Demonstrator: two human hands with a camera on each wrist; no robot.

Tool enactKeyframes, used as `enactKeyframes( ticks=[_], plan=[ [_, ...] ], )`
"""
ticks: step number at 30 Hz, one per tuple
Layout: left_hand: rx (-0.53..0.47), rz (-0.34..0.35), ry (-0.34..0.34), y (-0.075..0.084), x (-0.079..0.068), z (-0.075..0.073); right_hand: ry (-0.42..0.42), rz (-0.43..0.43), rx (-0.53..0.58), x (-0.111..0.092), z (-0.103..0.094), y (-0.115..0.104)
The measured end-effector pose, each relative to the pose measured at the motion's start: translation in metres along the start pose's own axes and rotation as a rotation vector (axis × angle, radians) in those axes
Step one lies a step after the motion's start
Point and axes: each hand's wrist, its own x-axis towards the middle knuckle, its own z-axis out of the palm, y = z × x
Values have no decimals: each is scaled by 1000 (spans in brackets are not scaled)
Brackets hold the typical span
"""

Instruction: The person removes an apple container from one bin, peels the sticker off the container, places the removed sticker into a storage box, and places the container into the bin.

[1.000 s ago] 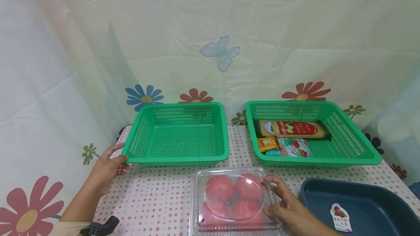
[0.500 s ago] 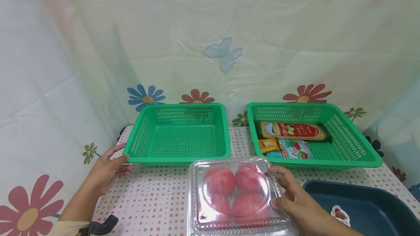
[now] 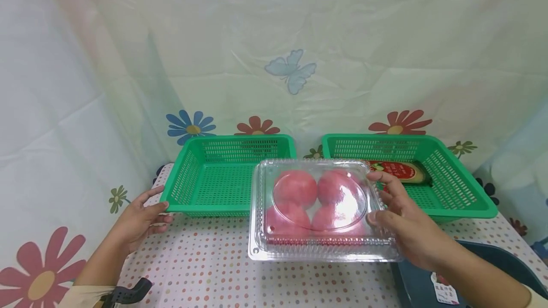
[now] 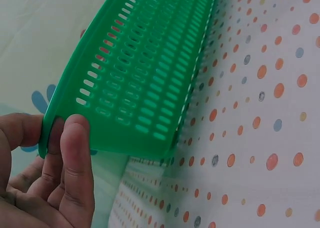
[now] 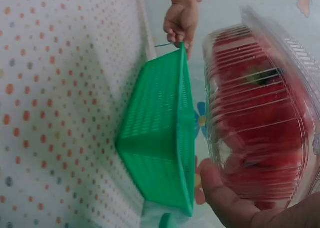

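Note:
My right hand (image 3: 411, 225) grips the right side of a clear plastic clamshell box (image 3: 317, 252), holding it up off the table with its near side lower. Inside it are several round red fruits (image 3: 296, 189) that look like tomatoes; one shows a green stem end in the right wrist view. The box overlaps the front right corner of the left green basket (image 3: 222, 184) and hides part of the right basket. My left hand (image 3: 139, 220) pinches the left basket's near left corner; the left wrist view shows thumb and fingers (image 4: 75, 143) on either side of the rim.
The right green basket (image 3: 462, 212) holds a long packet with a red label (image 3: 398, 170); other contents are mostly hidden. A dark blue basin (image 3: 408, 282) with a sticker stands at the front right, partly under my right forearm. A dotted cloth (image 3: 214, 265) covers the table.
My right hand has raised the clear box of red fruits and carried it away from me toward the baskets. My left hand stays at the basket corner.

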Motion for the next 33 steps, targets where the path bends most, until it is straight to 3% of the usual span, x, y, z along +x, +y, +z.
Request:
enactKeyframes(
  ticks=[12,18,33],
  plan=[
    [20,-10,-15,-2,1,0,35,12,71,59,10,-33],
    [53,0,-2,-2,0,0,13,25,113,90,18,-43],
    [78,13,5,-2,0,0,-8,23,218,139,49,-30]
  ],
)
